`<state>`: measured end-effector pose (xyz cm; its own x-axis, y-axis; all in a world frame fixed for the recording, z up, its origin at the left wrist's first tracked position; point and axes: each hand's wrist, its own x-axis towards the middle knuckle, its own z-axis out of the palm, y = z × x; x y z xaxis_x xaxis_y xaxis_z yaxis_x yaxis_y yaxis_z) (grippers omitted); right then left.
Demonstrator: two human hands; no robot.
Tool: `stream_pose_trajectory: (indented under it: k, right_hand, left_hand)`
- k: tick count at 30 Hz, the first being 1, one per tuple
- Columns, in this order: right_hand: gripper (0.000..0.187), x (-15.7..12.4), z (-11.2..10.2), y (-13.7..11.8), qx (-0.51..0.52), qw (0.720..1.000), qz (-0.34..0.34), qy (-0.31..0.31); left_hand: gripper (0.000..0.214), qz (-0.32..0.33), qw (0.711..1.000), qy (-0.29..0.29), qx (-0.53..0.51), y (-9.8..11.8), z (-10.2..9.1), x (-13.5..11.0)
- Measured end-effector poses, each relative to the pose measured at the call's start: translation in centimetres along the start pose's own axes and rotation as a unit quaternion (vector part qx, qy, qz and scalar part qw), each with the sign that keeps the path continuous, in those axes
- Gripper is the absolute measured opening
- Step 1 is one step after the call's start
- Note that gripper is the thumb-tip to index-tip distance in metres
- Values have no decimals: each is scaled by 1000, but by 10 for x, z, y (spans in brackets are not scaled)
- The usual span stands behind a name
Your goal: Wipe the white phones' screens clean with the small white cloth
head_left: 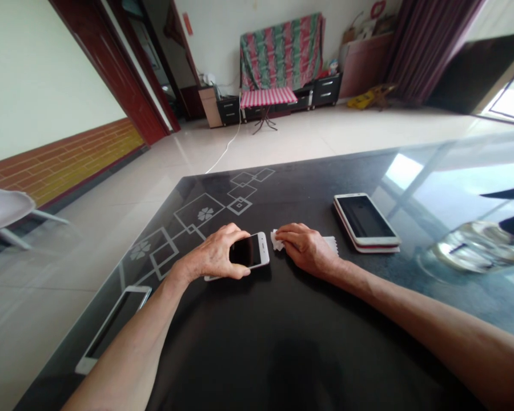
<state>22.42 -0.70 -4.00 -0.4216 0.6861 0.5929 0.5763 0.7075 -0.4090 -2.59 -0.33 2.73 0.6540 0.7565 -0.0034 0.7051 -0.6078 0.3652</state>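
Observation:
My left hand (220,251) grips a white smartphone (257,251) by its long edges, thumb on the near side and fingers on the far side. The phone lies screen up, low over the black table, and its screen is dark. Just to its right, my right hand (304,245) is closed on a crumpled white cloth (277,240). A zigzag-edged part of the cloth shows beyond the knuckles. Between the phone and the cloth there is a small gap.
Beside my left forearm lies another white phone (113,328). To the right, a white phone (364,217) rests on a flat red-and-white item. A shiny glass object (466,248) stands at the far right. The dark table (257,342) ends at its far and left edges.

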Motion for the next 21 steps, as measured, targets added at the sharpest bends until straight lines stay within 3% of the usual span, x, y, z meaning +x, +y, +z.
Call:
stream_pose_trajectory:
  k: [5,11,21]
  right_hand:
    - [24,4,-3,-6,37,998,9,55]
    - [23,7,-7,-14,88,990,23,110]
    - [22,10,-12,-15,117,985,36,124]
  left_hand:
    - [60,26,997,31,-61,-7,-4,2]
    - [60,46,992,28,-116,-8,-6,3]
    - [58,41,974,11,-224,-13,-10,1]
